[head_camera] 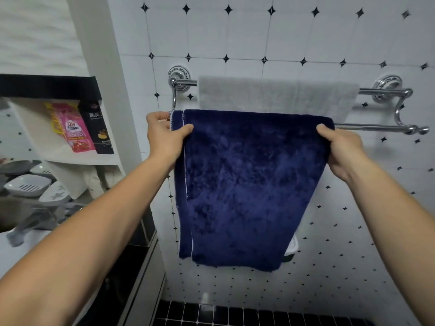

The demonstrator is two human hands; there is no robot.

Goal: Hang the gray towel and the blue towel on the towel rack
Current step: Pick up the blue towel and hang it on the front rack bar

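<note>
Left hand (164, 135) and right hand (339, 147) pinching blue towel (247, 184) top corners, front rail

White tiled wall (306, 36) with black diamond insets; black floor tiles (235, 314) near; shelf (70, 158) with packets left.

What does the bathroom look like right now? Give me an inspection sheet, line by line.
Surface: white tiled wall with small black diamonds; chrome two-bar towel rack mounted on it.
Job's things: gray towel draped over the rear bar; blue towel draped over the front bar, hanging down.
Clutter: packets on a shelf at left; soap dishes below them.
Grippers: left hand has a grip on the blue towel's upper left edge; right hand pinches its upper right edge.
Cables: nothing seen.
Surroundings: black tile strip at the bottom.
</note>
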